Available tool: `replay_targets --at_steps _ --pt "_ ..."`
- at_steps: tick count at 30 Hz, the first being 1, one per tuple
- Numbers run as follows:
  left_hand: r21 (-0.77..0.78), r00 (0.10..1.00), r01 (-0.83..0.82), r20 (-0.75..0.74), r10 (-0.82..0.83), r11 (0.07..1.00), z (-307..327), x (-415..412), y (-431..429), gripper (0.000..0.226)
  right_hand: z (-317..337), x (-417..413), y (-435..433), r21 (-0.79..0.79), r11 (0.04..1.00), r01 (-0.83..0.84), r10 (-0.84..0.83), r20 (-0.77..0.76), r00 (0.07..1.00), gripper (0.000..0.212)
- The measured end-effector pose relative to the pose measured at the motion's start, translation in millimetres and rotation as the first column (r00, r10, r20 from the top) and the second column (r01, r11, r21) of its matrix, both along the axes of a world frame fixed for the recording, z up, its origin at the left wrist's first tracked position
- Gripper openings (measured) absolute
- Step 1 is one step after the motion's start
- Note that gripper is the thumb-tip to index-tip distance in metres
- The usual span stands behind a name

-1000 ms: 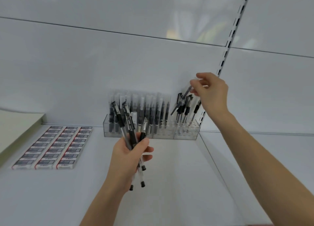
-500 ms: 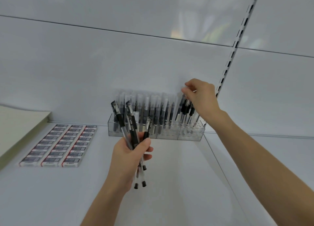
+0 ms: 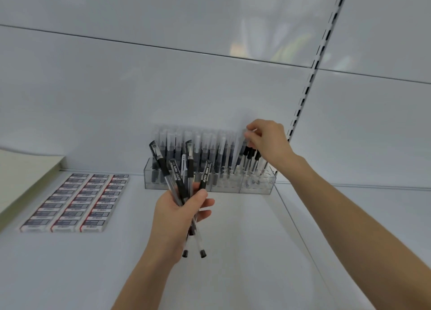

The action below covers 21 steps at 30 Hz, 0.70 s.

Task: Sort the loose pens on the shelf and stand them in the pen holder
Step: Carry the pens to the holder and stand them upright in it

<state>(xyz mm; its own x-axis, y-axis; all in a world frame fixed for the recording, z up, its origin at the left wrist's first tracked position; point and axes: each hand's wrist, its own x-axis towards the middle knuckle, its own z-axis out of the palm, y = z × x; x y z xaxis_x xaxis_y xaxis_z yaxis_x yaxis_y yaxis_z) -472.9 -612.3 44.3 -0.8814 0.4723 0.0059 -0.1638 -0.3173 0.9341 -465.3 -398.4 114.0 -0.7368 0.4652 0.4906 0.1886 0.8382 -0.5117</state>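
Observation:
A clear acrylic pen holder (image 3: pixel 256 186) stands against the back wall of the white shelf, filled with several upright pens (image 3: pixel 205 151). My left hand (image 3: pixel 179 214) is shut on a fanned bundle of black-capped pens (image 3: pixel 179 181) in front of the holder, caps up. My right hand (image 3: pixel 268 142) reaches over the holder's right end, its fingertips pinched on the top of a pen (image 3: pixel 243 146) that stands in the right compartment among black-capped pens.
Rows of boxed erasers (image 3: pixel 74 202) lie flat on the shelf at the left. A cream pad or board (image 3: pixel 21 172) lies at the far left edge. A slotted metal upright (image 3: pixel 310 81) runs up the back wall at the right.
My right hand lowered its pen from a slant above the holder down into the right compartment. The left hand kept its bundle nearly still.

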Motion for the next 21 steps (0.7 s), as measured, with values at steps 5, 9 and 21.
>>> replay_targets --at_steps 5,9,21 --pt "-0.005 1.0 -0.001 -0.001 0.001 1.0 -1 0 -2 0.009 2 -8 0 0.055 0.998 -0.002 0.0 0.038 0.999 0.019" --pt "-0.006 1.0 -0.003 -0.006 0.003 1.0 -3 -2 -5 0.009 -6 -10 -2 0.077 0.997 0.008 -0.015 0.085 0.996 0.019" --pt "0.017 1.0 0.027 -0.01 -0.027 0.999 0 -1 -4 0.01 -17 35 -44 -0.449 0.885 -0.121 0.032 -0.2 0.979 0.017"
